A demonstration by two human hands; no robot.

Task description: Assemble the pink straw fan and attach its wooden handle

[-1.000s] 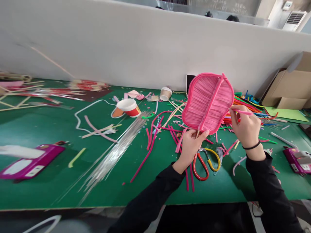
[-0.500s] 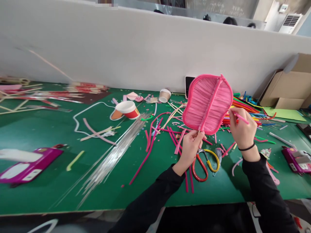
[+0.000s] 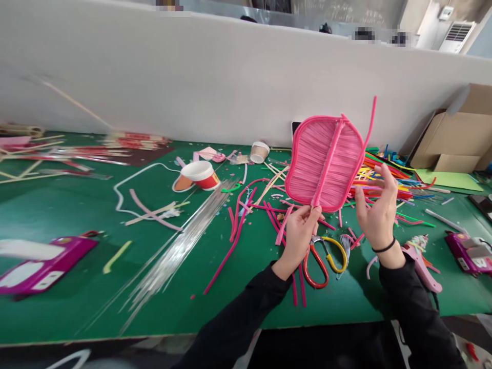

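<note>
Above the near edge of the table [image 3: 77, 287], the left hand [image 3: 302, 233] pinched the pink fan [image 3: 325, 164] at its base; the right hand [image 3: 374, 212], spread, perhaps touched it.

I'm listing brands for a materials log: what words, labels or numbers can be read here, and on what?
No text here can be read.
Left box, purple, white label: blurred.
Right box, purple, label: too small.
Cup, red and white print: unreadable.
Board beyond the wall: faint chalk marks, too small.
Fan in the left hand: no writing visible.
</note>
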